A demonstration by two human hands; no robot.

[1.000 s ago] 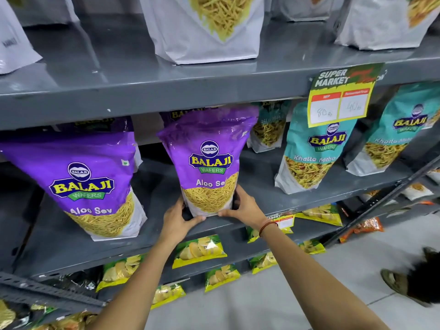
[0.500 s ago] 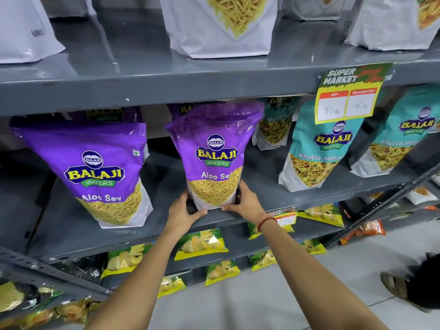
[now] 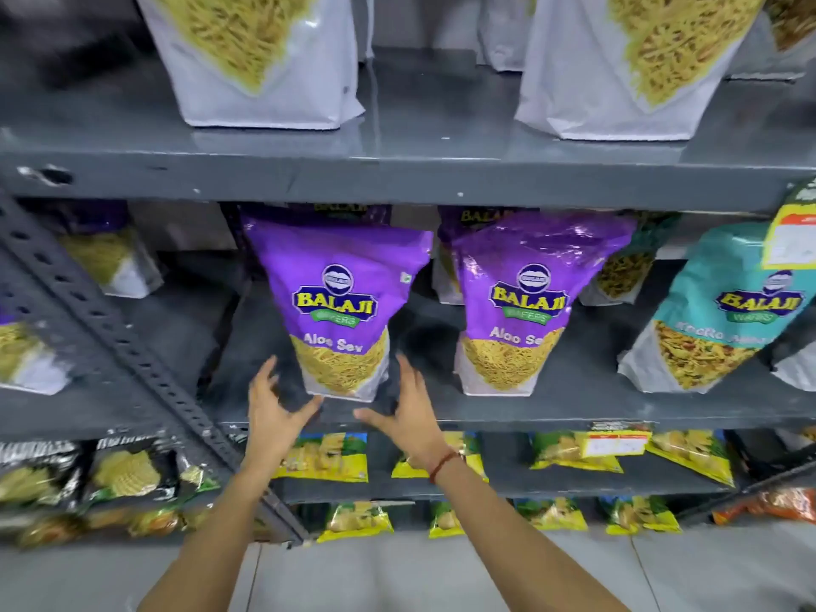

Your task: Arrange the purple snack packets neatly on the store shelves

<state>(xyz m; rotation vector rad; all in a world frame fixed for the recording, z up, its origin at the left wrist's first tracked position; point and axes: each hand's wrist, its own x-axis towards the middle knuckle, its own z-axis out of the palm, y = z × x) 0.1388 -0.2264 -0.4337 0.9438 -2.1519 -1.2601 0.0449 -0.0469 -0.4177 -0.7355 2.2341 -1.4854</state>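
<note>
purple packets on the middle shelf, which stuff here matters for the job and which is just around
Job:
left purple packet, between the open left hand and right hand
right purple packet
middle shelf

Just around:
teal packet
white packets
yellow packets

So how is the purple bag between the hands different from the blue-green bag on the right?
The purple bag reads Aloo Sev and shows plain thin yellow strands; the teal bag shows a mixed snack with darker bits. The purple bag stands between the open left hand and right hand; the teal bag has no hand near it and a price tag covers its corner. Both say Balaji and stand on the same shelf.
</note>
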